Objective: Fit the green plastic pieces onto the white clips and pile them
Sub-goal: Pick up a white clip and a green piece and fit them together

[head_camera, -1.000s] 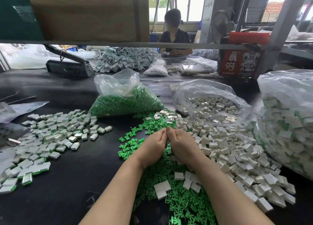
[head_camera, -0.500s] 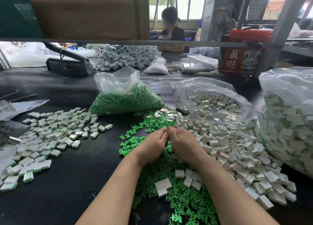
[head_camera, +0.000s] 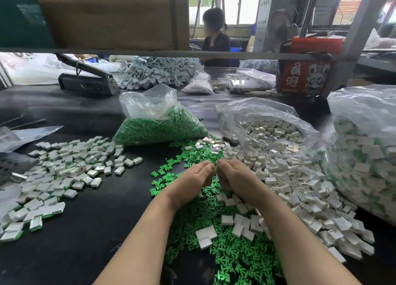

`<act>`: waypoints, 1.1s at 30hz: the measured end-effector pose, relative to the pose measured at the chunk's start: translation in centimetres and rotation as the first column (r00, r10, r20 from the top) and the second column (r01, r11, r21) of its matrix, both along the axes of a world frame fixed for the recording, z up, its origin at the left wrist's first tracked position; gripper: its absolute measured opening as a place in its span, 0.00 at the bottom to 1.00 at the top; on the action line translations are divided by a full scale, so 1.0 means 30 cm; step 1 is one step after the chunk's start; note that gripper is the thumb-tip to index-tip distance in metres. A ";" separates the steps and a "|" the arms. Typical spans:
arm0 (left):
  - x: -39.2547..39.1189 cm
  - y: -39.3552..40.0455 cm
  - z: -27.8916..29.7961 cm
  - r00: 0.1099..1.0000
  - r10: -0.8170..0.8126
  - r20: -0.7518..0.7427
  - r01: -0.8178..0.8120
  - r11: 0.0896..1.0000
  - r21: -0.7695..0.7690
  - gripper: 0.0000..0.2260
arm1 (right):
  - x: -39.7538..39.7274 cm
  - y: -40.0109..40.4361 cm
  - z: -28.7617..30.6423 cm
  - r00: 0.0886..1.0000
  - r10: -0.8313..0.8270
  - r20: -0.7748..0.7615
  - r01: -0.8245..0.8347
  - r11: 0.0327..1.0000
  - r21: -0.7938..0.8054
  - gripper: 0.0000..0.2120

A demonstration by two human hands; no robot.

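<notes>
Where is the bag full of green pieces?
The bag of green pieces sits on the dark table beyond the hands, left of the bag of white clips.

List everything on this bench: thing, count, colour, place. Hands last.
loose green pieces: many, green, centre of the bench
loose white clips: many, white, right of centre
finished clips: a pile, white with green, left
green-piece bag: one, clear plastic, behind centre
white-clip bag: one, clear, open, back right
finished-clip bag: one, clear, far right
heat sealer: one, grey, back left
red box: one, back right
left hand: fingers curled, fingertips meeting the right
right hand: fingers curled; what it pinches is hidden
</notes>
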State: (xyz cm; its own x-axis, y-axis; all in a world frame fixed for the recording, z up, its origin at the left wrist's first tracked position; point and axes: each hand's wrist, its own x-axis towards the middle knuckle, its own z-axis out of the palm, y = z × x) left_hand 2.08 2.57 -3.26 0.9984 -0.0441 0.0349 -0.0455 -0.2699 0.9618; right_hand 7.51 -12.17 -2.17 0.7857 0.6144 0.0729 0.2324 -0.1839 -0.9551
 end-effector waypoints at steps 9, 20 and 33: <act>0.008 0.016 -0.002 1.000 -0.002 -0.030 0.005 0.997 0.078 0.24 | -0.006 0.013 0.006 0.941 -0.015 0.338 0.091 0.973 -0.210 0.21; 0.004 0.021 -0.004 0.997 -0.026 -0.074 0.026 1.000 -0.001 0.13 | -0.003 0.009 -0.002 0.953 0.006 0.303 0.062 0.975 -0.214 0.21; 0.004 0.020 0.016 0.998 -0.063 0.028 0.063 0.997 -0.033 0.13 | -0.017 -0.013 0.029 0.998 0.028 -0.055 -0.022 0.995 0.097 0.20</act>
State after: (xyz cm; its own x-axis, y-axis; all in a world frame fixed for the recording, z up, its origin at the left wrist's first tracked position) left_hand 2.21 3.19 -2.78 0.9923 -0.1052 0.0647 -0.0878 -0.2329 0.9685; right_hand 7.00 -12.57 -1.31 0.7747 0.6260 0.0894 0.1817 -0.0849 -0.9797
